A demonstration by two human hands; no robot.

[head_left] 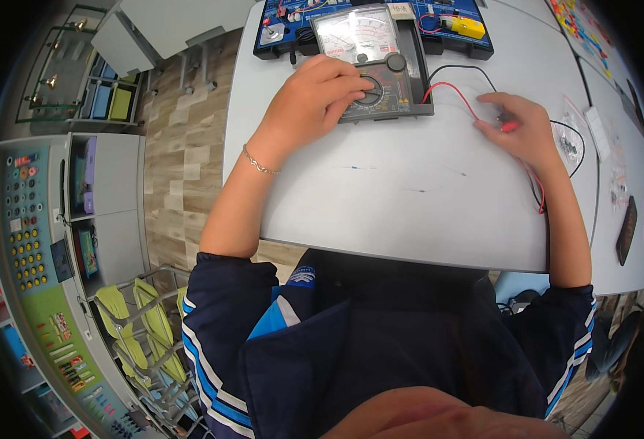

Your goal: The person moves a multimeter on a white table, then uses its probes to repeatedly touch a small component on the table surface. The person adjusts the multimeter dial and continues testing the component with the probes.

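Jointly, a meter's dial and its leads are handled at a white surface

On the smooth white surface [402,227], a dark grey, boxy analogue multimeter [400,88] is set toward the far edge, just in front of a blue circuit board [263,47] in a black frame, which is partly overlapped by it in view. Its round black selector dial [378,94] is touched by the left hand [315,99]; the fingers are bent and kept narrow over it, but whether the knob is pinched cannot be told. A silver-coloured chain bracelet [262,162] is worn on the left wrist.

To the right of the meter, a red probe handle [510,126] is held in the curled fingers of the right hand [523,132]; its tip cannot be made out. A thin red lead [457,90] and a thin black lead [470,66] are looped from the meter's right side toward that hand.

Between the forearms, three small components with fine wire legs are laid well apart: a bluish one [355,167], a dark one at the right [463,174] and another dark one nearer the body [421,191]. A yellow block-shaped motor [465,27] is mounted on the board.
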